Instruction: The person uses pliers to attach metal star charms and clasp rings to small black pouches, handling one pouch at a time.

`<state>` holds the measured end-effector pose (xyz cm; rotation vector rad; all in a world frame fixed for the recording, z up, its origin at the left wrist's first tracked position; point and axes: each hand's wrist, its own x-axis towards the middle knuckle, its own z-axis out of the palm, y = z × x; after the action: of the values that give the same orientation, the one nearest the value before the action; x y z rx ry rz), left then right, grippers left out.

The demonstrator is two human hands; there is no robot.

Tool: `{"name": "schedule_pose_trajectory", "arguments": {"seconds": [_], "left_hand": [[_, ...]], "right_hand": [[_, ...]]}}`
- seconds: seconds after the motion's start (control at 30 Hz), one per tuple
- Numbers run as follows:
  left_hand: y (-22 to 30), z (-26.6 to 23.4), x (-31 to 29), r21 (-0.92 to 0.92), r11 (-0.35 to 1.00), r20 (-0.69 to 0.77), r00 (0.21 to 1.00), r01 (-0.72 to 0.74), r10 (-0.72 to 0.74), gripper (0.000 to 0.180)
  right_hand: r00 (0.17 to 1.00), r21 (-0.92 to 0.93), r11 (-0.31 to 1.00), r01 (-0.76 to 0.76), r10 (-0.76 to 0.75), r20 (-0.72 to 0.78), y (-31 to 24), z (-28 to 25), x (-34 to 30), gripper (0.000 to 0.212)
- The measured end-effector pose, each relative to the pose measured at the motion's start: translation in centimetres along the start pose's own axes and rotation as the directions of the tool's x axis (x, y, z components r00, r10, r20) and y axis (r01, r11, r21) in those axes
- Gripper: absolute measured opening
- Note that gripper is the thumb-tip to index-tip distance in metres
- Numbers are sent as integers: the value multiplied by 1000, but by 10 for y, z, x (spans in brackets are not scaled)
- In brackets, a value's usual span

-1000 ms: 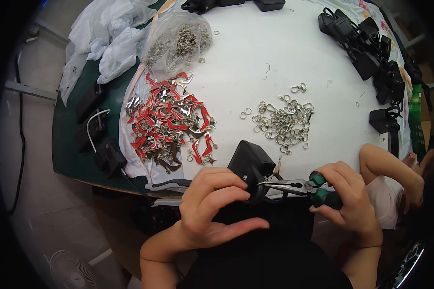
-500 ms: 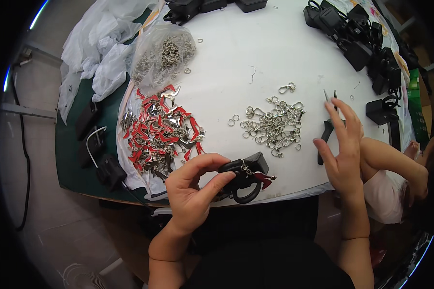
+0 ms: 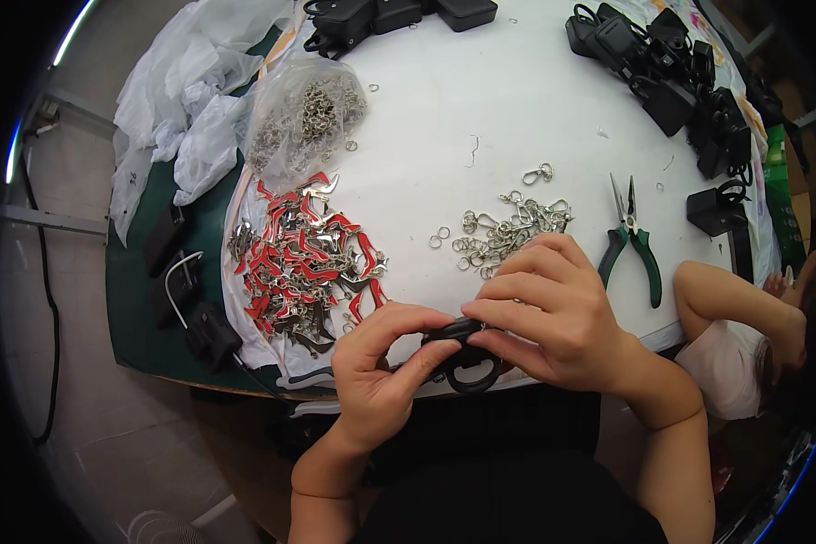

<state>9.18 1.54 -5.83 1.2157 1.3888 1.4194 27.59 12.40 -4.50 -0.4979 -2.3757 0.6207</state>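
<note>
Strap loop, black (image 3: pixel 473 390), is held up at the near edge of the white-covered bench (image 3: pixel 426 136), btwn both hands, its round opening hanging just below the fingertips. L hand (image 3: pixel 381 367): thumb & index clamped on the upper black part from the left. R hand (image 3: pixel 562 313): thumb & index closed on the same part from the right, other fingers curled alongside; can't tell if they also pinch a small metal pc, as the hand covers that spot.

Step in hand, by the look of it: two-handed fingertip work on the strap. Next move there prob. calls for a steady L pinch & fine R fingertip control, w/ the contact pt turned into view.

Green-handled needle-nose pliers (image 3: pixel 629 222) lie apart on the R side, tips away from the person, handles spread, nobody gripping them. Swivel clasps & rings (image 3: pixel 517 222) sit in a pile just beyond R hand, partly hidden by it. Red-and-silver high-heel charms (image 3: pixel 304 263) are heaped beyond L hand, w/ a clear bag of metal hardware (image 3: pixel 317 113) behind. Black cases w/ straps (image 3: pixel 666 104) are bunched at far R, more (image 3: pixel 397 13) along the top edge.
</note>
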Motion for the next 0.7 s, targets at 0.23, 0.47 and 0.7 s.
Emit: {"name": "schedule_pose_trajectory", "arguments": {"seconds": [0.23,0.47,0.7], "left_hand": [[-2,8,7,-75,993,18,996,90,-89,19],[-8,8,19,-297,943,60,988,152,-140,17],[-18,11,11,-326,942,23,997,83,-80,18]], "right_hand": [[969,71,987,-145,127,211,4,-20,7,16],[918,94,959,-267,223,327,5,-27,24,12],[946,142,951,-276,242,217,1,-9,-4,15]]}}
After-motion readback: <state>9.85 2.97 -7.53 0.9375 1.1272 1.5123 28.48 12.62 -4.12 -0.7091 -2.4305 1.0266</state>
